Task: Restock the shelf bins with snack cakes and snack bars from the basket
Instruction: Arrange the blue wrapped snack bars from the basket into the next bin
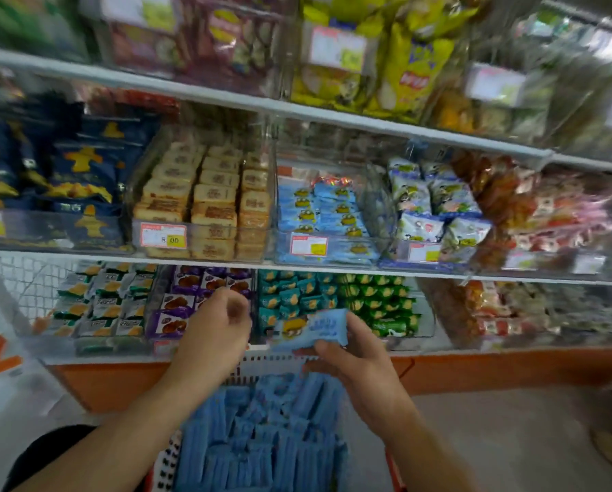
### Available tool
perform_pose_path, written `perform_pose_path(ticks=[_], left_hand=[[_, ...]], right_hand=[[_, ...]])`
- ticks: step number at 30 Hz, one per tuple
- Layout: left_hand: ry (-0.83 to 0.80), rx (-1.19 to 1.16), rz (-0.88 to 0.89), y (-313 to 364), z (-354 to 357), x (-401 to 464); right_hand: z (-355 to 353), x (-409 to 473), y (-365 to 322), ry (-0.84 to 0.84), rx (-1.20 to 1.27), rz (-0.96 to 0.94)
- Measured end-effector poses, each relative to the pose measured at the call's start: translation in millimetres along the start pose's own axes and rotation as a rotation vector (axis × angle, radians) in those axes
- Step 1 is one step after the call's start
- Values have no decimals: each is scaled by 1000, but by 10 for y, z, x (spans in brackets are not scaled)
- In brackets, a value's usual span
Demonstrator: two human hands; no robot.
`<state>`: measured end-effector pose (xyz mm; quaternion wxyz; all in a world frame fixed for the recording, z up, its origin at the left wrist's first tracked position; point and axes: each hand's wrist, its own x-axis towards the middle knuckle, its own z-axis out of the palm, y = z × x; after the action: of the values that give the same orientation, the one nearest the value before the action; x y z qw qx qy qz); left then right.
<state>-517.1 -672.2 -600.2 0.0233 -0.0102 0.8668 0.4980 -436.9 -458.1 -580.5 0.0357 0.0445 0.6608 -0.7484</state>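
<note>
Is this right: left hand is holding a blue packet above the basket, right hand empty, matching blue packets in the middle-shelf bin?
Hands are swapped. The head view shows the right hand holding the blue packet above the basket; the left hand is empty. Matching blue packets do sit in the middle-shelf bin.

You are looking at one legible number: the price tag (pixel 163 236) on the clear bin of tan cakes (pixel 205 193) is showing "8.00". Every other tag and wrapper print is blurring past reading.
</note>
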Motion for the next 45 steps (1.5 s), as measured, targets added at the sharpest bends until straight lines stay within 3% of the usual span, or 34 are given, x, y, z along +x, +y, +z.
perform_pose_path(ticks=[2,5,8,14,17,19,25,30,34,39,45], left_hand=[[-47,-184,-153,409,-18,-146],[-337,-277,-304,853,-3,-358],[-413,-427,-232,1097,4,-462],[-410,-381,-134,1140,75,-336],[-338,-183,-44,1116,157,-121],[-261,-26,51,1183,178,78],[-146,393,335,1700,275,869],[-35,745,463,1946,503,1892],[69,1012,513,1969,652,2573],[71,1288,510,1866,839,3086],[-30,1289,391,1643,1039,3411]], right_hand=[[0,-56,-118,57,-111,-123],[16,-139,-166,123,-333,-279],[9,-207,-149,90,-563,-397],[-144,-283,-195,52,-446,-449],[-266,-218,-234,50,-363,-386],[-364,-69,-292,133,-416,-360],[-884,899,-656,557,-750,-307],[-1184,1677,-784,673,-1045,-246],[-1259,1896,-610,737,-1081,-356],[-1297,1956,-479,782,-1023,-424],[-1340,1989,-421,765,-995,-465]])
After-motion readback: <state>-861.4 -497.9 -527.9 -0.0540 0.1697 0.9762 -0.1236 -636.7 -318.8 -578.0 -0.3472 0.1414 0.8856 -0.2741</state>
